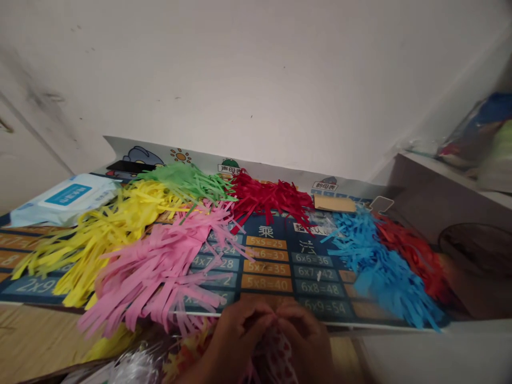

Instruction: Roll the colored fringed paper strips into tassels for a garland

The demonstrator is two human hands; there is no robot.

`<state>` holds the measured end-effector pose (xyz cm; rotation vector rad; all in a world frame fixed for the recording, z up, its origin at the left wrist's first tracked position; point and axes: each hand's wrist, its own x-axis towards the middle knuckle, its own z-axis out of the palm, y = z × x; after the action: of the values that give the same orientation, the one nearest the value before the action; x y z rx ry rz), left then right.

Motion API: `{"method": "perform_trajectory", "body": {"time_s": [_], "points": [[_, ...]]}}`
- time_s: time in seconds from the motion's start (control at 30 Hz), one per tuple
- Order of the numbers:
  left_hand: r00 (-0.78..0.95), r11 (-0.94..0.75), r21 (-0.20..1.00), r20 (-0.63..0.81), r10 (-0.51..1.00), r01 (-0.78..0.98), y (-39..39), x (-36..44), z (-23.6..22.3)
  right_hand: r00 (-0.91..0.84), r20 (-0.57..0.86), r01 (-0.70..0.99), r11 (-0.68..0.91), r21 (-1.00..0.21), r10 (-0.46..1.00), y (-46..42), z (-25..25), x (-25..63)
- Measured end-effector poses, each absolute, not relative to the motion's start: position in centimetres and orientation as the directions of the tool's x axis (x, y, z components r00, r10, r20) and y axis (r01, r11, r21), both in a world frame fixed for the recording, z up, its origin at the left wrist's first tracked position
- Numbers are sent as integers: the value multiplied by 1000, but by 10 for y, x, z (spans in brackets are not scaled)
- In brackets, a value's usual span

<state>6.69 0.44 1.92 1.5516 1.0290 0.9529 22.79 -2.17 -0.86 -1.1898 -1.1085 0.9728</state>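
My left hand (236, 333) and my right hand (306, 336) meet at the bottom middle, just below the front edge of a printed multiplication-table mat (280, 266). Both hands have fingers curled and pinched together around a small thing between them, too blurred to name. A red-and-white patterned piece (276, 360) lies under them. Heaps of cut paper strips lie on the mat: pink (160, 266) nearest my left hand, yellow (108, 229), green (188, 184), red (268, 197), blue (380, 261) and another red heap (416, 253).
A pack of wet wipes (64, 200) lies at the far left. A small tan block (334, 202) sits behind the blue strips. A white wall rises behind the mat. A grey shelf (440, 192) with bags stands at the right, and crinkled clear plastic (132, 368) at bottom left.
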Motion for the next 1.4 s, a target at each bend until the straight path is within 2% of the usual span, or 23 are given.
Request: {"method": "perform_trajectory", "body": {"time_s": [0.13,0.37,0.6,0.73,0.83,0.9,1.07,1.2,1.27,1.4], "points": [[336,-279,936,197,921,215,3,65,21,175,131,41,126,-991,976,-27,-14,231],[366,-344,880,218,905,327,3,64,21,181,207,160,179,-971,961,-28,-13,233],[467,-508,695,273,841,509,0,57,20,124,338,322,284,-903,933,-31,-10,227],[507,-437,776,178,843,455,3,48,24,56,291,273,265,-925,955,-30,-6,223],[564,-400,825,122,817,400,7,44,26,92,242,263,211,-942,966,-31,-3,217],[563,-411,826,142,814,385,8,43,25,123,215,247,180,-952,969,-31,-2,213],[439,-407,813,212,873,417,6,41,17,197,194,270,137,-953,961,-32,-4,214],[440,-424,821,241,865,383,4,40,13,44,174,281,155,-947,984,-30,-5,225],[465,-471,814,291,836,340,4,40,14,-53,227,313,232,-921,972,-30,-3,229],[501,-527,795,339,797,301,4,41,18,-46,375,419,359,-834,926,-35,2,230]]}}
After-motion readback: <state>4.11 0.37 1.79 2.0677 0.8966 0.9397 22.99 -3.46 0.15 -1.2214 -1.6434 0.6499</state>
